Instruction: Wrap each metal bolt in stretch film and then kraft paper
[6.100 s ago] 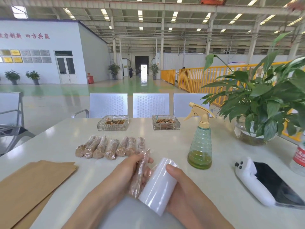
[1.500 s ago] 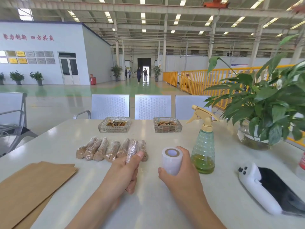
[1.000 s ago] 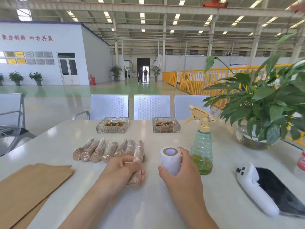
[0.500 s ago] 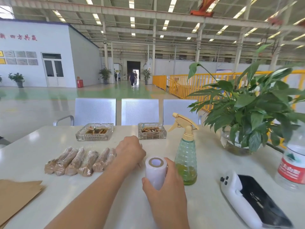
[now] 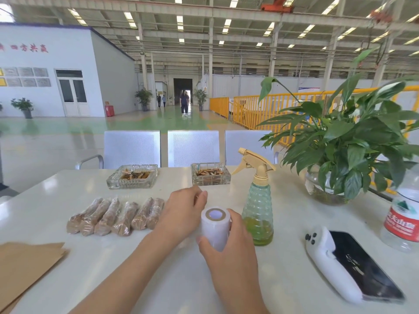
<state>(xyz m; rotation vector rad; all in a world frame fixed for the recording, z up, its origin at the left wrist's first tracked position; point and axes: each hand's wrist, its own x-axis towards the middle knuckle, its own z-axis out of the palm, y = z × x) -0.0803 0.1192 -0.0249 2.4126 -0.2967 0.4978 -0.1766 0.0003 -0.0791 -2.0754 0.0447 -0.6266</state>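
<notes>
A: Item one, task goods?
B: Six rust-brown metal bolts in clear stretch film (image 5: pixel 115 215); laid side by side in a row on the pale glossy bench (image 5: pixel 68 184), left of centre; film crinkled and shiny; heads toward the near edge.
A: The film itself?
B: White roll of stretch film with a tan cardboard core (image 5: pixel 215 225); upright on the bench, just beside the row's right end; right hand (image 5: pixel 229 252) grips it, thumb in front, fingers curled behind.
A: Left hand?
B: Left hand (image 5: pixel 183 211); fingers curled, knuckles up, by the last bolt; whether its grip pinches anything, cannot tell.
A: Paper?
B: Brown kraft paper sheets (image 5: pixel 27 266); stacked flat at the near left corner.
A: Containers?
B: Two square clear glass ashtrays (image 5: pixel 132 177), (image 5: pixel 210 176); both hold brownish butts; green ribbed plastic spray bottle with tan trigger (image 5: pixel 257 209), yellow-green liquid low inside; round glass bowl (image 5: pixel 322 189) holding a leafy plant.
A: Writing?
B: Clear water bottle with a red label (image 5: pixel 402 214), white characters, partly legible; red characters on the far wall.
</notes>
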